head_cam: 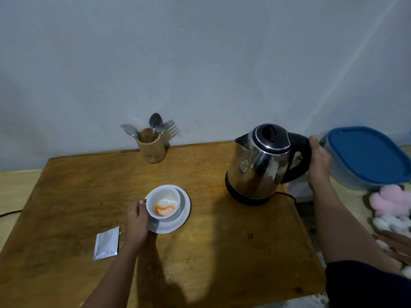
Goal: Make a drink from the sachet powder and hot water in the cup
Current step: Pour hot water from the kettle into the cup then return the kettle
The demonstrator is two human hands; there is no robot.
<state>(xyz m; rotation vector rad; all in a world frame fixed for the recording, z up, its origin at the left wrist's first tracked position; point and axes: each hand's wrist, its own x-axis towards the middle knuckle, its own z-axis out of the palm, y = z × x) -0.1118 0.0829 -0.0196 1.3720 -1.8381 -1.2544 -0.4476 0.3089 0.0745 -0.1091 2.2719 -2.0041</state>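
The right hand [319, 162] wraps its grip around the kettle [259, 165] handle; the left hand [136, 220] pinches the cup [163, 202]. Lift the kettle clear of its base, then pour slowly onto the orange powder [164, 210], steadying the cup.

I count one white cup [163, 201] on one saucer [183, 213], one silver sachet [106, 243], and one steel kettle [262, 163] on its one black base [249, 197]. One wooden holder [151, 148] carries two spoons [155, 121] and what looks like one fork [167, 124], though the tines blur with their shadow. I also see one blue-lidded container [367, 154] and two hands: left hand [136, 221], right hand [319, 162]
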